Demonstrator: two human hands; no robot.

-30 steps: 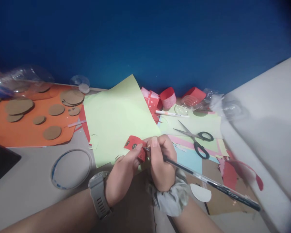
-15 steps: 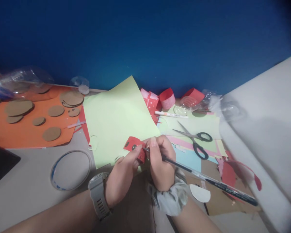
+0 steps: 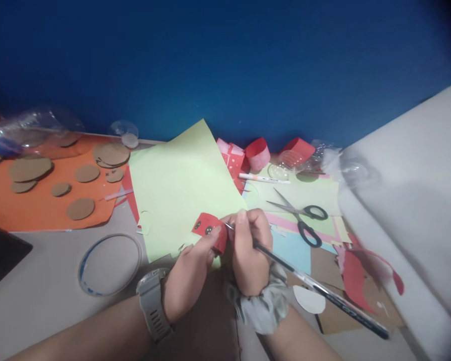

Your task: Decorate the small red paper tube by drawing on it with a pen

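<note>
A small red paper piece [image 3: 203,222] with two black eye-like dots is pinched in my left hand [image 3: 190,273], the thumb lying over its front. My right hand [image 3: 251,250] grips a black-and-clear pen [image 3: 315,288], whose tip points at the right side of the red piece. Whether the tip touches the paper I cannot tell. Under both hands spreads a large pale green sheet [image 3: 176,185]. A grey watch [image 3: 153,303] is on the left wrist and a grey-green scrunchie [image 3: 263,308] on the right.
Black-handled scissors [image 3: 310,233] lie on coloured papers at right, near a white marker [image 3: 265,178]. Red paper rings [image 3: 258,153] stand by the blue wall. Cardboard discs [image 3: 80,208] rest on an orange sheet [image 3: 41,215] at left, with a clear plastic ring [image 3: 83,271] in front.
The pen's back end has swung slightly down and to the left. My left hand and the red paper piece have barely moved.
</note>
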